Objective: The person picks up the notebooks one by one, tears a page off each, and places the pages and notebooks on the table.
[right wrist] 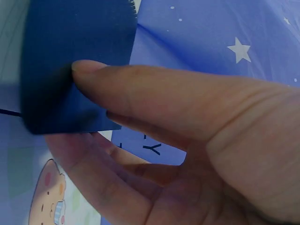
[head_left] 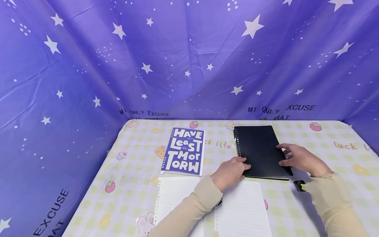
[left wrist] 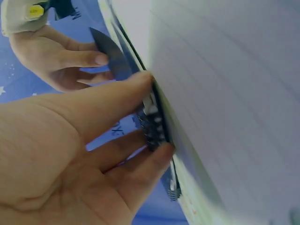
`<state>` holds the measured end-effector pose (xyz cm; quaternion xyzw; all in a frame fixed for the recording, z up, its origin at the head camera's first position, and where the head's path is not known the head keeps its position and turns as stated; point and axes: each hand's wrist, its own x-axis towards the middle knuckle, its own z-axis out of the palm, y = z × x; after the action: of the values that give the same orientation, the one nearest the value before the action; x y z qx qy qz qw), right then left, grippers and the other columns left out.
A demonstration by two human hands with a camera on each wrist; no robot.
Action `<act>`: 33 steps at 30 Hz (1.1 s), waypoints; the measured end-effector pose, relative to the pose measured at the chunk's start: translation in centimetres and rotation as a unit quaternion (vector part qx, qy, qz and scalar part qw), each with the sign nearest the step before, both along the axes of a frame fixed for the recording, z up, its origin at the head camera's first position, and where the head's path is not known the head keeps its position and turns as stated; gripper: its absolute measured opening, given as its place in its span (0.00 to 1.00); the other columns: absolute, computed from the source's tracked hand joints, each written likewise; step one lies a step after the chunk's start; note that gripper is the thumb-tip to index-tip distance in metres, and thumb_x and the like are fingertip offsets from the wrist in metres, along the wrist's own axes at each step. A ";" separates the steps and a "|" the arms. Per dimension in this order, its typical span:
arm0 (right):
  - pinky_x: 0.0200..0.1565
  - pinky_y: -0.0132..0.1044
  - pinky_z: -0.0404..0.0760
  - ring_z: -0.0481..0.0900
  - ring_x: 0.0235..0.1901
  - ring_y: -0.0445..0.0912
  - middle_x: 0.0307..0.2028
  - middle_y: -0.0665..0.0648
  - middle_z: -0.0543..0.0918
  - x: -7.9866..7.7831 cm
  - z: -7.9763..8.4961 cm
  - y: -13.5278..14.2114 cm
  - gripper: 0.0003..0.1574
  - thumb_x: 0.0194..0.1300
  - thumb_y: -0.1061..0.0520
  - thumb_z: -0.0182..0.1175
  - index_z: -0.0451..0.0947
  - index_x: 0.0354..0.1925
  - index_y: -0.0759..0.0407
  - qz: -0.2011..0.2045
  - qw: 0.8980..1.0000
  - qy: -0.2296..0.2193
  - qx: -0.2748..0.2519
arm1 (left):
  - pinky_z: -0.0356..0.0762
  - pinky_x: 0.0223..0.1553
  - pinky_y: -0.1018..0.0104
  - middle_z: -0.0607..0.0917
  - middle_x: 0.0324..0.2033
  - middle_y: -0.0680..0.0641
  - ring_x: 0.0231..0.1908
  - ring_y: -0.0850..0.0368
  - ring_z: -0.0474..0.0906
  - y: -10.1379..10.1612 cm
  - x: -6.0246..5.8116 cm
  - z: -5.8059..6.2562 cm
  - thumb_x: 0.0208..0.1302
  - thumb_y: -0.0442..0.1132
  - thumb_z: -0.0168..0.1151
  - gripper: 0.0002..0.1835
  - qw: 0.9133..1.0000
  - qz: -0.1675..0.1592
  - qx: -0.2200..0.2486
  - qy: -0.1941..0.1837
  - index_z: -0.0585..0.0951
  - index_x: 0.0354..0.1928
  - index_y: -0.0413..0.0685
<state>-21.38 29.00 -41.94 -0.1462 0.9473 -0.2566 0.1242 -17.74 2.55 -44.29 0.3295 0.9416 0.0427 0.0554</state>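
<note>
A black loose-leaf binder lies on the table, its ringed spine to the left. My right hand pinches the cover's right edge; in the right wrist view the thumb is on top and fingers are underneath. The cover's edge is raised a little. My left hand holds the binder's lower left corner, with thumb and fingers beside the rings in the left wrist view. Two ruled, hole-punched sheets of paper lie nearer me: the left sheet and the right sheet, both partly under my left forearm.
A purple-and-white lettered notebook lies left of the binder. The checked tablecloth covers the table, and a purple star-printed curtain hangs behind and to the sides.
</note>
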 end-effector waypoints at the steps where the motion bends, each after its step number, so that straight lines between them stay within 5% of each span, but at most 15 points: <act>1: 0.35 0.42 0.78 0.79 0.41 0.63 0.41 0.75 0.80 0.0 -0.1 0.0 0.41 0.52 0.63 0.72 0.66 0.59 0.81 0.000 1.000 0.001 0.001 | 0.78 0.53 0.76 0.75 0.66 0.58 0.68 0.66 0.66 0.0 0.1 0.1 0.66 0.45 0.67 0.22 1.000 0.002 -0.005 0.002 0.80 0.62 0.64; 12: 0.37 0.45 0.78 0.78 0.39 0.61 0.37 0.70 0.80 -0.1 -0.5 -0.2 0.35 0.51 0.65 0.70 0.70 0.55 0.79 0.001 1.000 -0.004 0.019 | 0.81 0.49 0.74 0.74 0.67 0.60 0.68 0.67 0.65 0.1 0.5 -0.1 0.68 0.46 0.65 0.21 0.999 0.010 -0.021 0.023 0.80 0.62 0.67; 21: 0.36 0.47 0.77 0.76 0.33 0.55 0.33 0.64 0.78 0.1 -0.5 -1.1 0.32 0.49 0.66 0.70 0.73 0.51 0.78 0.000 0.997 0.010 0.071 | 0.77 0.56 0.74 0.75 0.66 0.57 0.67 0.65 0.68 0.6 0.5 -0.6 0.74 0.36 0.53 0.21 0.997 0.002 -0.050 0.055 0.80 0.62 0.67; 27: 0.35 0.45 0.75 0.73 0.30 0.51 0.30 0.59 0.75 0.3 -0.4 -1.5 0.32 0.49 0.63 0.72 0.73 0.50 0.79 0.002 0.997 0.016 0.081 | 0.76 0.58 0.74 0.76 0.65 0.57 0.67 0.64 0.69 0.6 0.5 -0.3 0.74 0.35 0.52 0.21 0.997 -0.002 -0.051 0.056 0.80 0.61 0.66; 33: 0.36 0.46 0.75 0.74 0.31 0.53 0.31 0.61 0.77 0.4 -0.1 -1.6 0.22 0.53 0.61 0.70 0.76 0.42 0.73 -0.007 0.997 0.000 0.083 | 0.80 0.53 0.72 0.79 0.62 0.56 0.64 0.62 0.73 0.5 0.3 -0.3 0.72 0.36 0.58 0.18 0.998 -0.009 -0.021 0.067 0.84 0.57 0.64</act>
<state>-20.98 27.39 -42.08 -0.1286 0.9663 -0.1780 0.1344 -17.44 3.05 -44.62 0.3391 0.9408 0.0003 -0.0002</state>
